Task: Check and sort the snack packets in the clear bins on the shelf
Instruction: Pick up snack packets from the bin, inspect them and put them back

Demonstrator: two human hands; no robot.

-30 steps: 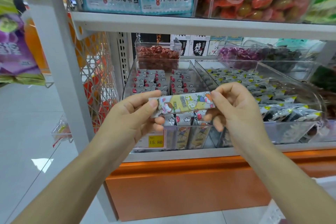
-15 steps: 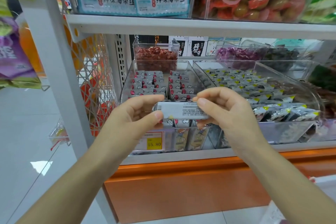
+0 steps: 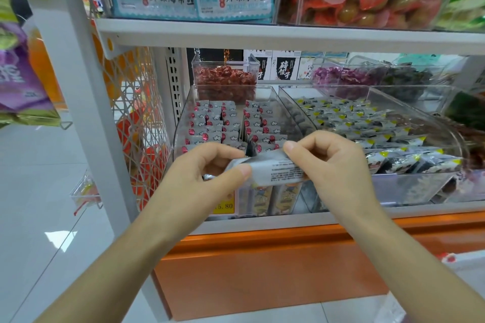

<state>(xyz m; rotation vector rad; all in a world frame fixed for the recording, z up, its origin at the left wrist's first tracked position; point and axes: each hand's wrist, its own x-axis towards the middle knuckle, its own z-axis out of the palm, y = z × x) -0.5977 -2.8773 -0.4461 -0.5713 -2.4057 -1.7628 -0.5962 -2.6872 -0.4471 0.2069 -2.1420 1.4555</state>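
White pkt (image 3: pixel 275 172) back up, was front, L hand (image 3: pixel 199 178), R hand (image 3: pixel 333 168) pinching ends

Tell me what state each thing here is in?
Small white snack packet: held between both hands, printed back facing the camera.
Left hand: pinching the packet's left end.
Right hand: pinching its right end.
Left clear plastic bin: open-topped, rows of grey-and-red packets.
Right clear plastic bin: open-topped, heaped with yellow-cornered packets.
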